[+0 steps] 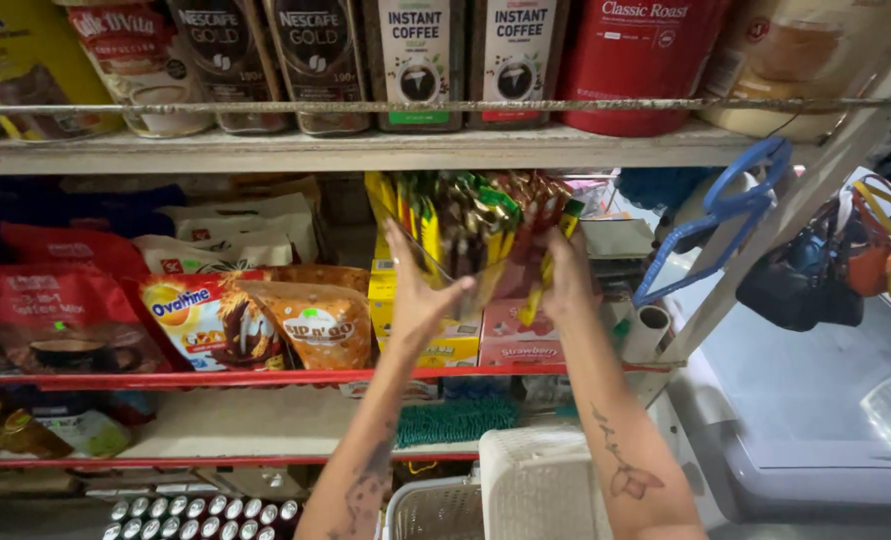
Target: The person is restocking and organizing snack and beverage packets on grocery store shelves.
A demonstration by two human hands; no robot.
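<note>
- Head view looks down our two forearms to a shop shelf, and both hands are up at the middle tier.
- Our left hand (418,290) and our right hand (566,275) press in from either side on a clear container of drink-mix sachets (476,230), a bristling bunch of yellow, green, brown and red sticks.
- Grip report: both hands are spread flat, palms inward and fingers stretched up, clamping the container between them rather than curling round it.
- The container sits right between the palms, touching both, raised above the yellow carton (436,340) and the pink strawberry carton (521,345) that stand on the red shelf edge (166,379).
- We judge the step in hand to be carrying or seating this container at the shelf; whether it is going in or coming out we cannot tell.
- Any next move calls for even pressure from both sides and a level carry, since the sachets stand loose and lean outward at the top.
- To the left lie orange and red powder pouches (216,320); above, instant coffee jars (416,60) and a red coffee canister (636,65) sit behind a rail.
- Below our arms stands a white woven basket (536,485), and a blue loop (726,210) hangs at the right.
</note>
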